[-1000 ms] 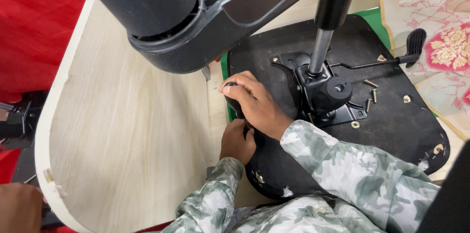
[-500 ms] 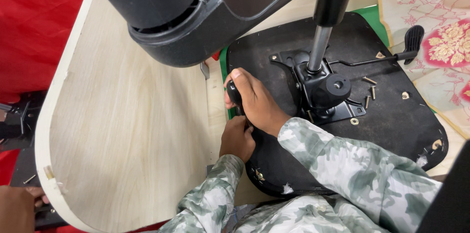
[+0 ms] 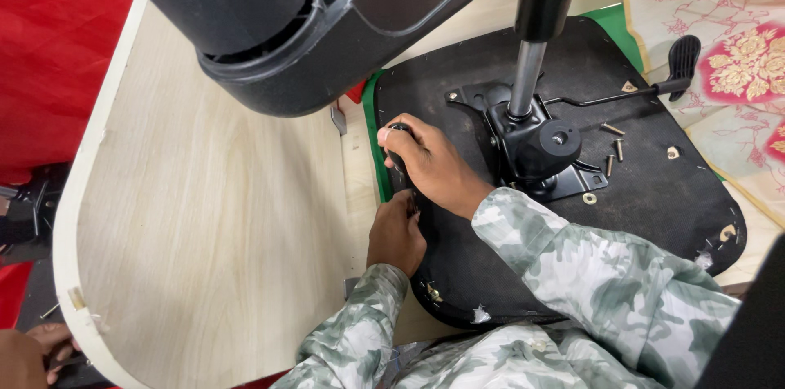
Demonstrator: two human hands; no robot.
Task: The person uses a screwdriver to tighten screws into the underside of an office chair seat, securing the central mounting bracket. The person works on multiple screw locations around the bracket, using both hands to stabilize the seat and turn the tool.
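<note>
Since half a second ago the right hand (image 3: 429, 164) is sitting a little lower on the black tool handle (image 3: 398, 134), with the thumb now pressing over its top; a second ago that hand was only reaching in with fingers pinched.

Going from the left: another person's hand (image 3: 24, 356) is showing at the bottom corner, off the edge of the pale wooden table (image 3: 204, 242). A black padded chair part (image 3: 270, 21) is hanging over the table's far side. Next, the left hand (image 3: 396, 234) is curling tight around the lower end of the tool, at the left rim of the upturned black seat base (image 3: 638, 193). Just above it the right hand is wrapping closed around the handle. Further right, the tilt mechanism (image 3: 536, 148) is bolted to the seat base with the gas column (image 3: 527, 78) rising from it, and loose screws (image 3: 613, 148) are lying just beside it, near the lever (image 3: 654, 91).

To do this well, I judge the tool should be kept square to the seat, the upper hand pressing down while turning and the lower one steadying the tip so it is not slipping off.

Both hands are covering the tool's shaft and tip, so whatever fastener it is meeting is hidden, and what kind of driver it is cannot be told.
</note>
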